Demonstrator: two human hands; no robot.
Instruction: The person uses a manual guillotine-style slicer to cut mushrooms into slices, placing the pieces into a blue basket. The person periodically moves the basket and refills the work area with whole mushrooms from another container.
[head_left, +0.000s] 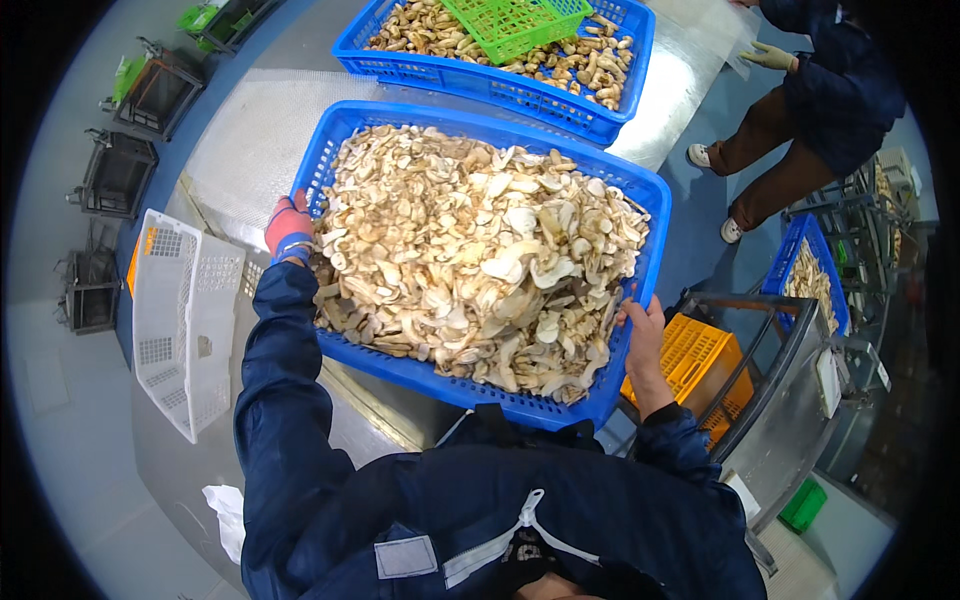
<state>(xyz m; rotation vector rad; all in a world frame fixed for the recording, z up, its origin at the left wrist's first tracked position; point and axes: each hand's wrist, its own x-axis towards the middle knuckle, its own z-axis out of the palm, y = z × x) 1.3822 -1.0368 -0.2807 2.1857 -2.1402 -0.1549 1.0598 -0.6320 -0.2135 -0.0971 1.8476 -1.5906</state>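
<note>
A large blue plastic crate (450, 381) heaped with sliced mushrooms (465, 255) lies before me, close to my body and slightly tilted in the view. My left hand (289, 226), in a pink and blue glove, grips its left rim. On the opposite side, my bare right hand (643, 334) holds the right rim, the thumb outside and some fingers reaching over the edge. Just beyond it stands a second blue crate (480, 88) of whole mushrooms (420, 34), with a green plastic basket (517, 26) resting on top of them.
A white perforated crate (169, 322) sits at left on the metal table (247, 135). Orange crates (686, 360) stand at right beside a metal-framed cart (780, 375). A co-worker (817, 105) stands at upper right, near another blue crate of mushrooms (806, 281). Metal racks (116, 172) line the left wall.
</note>
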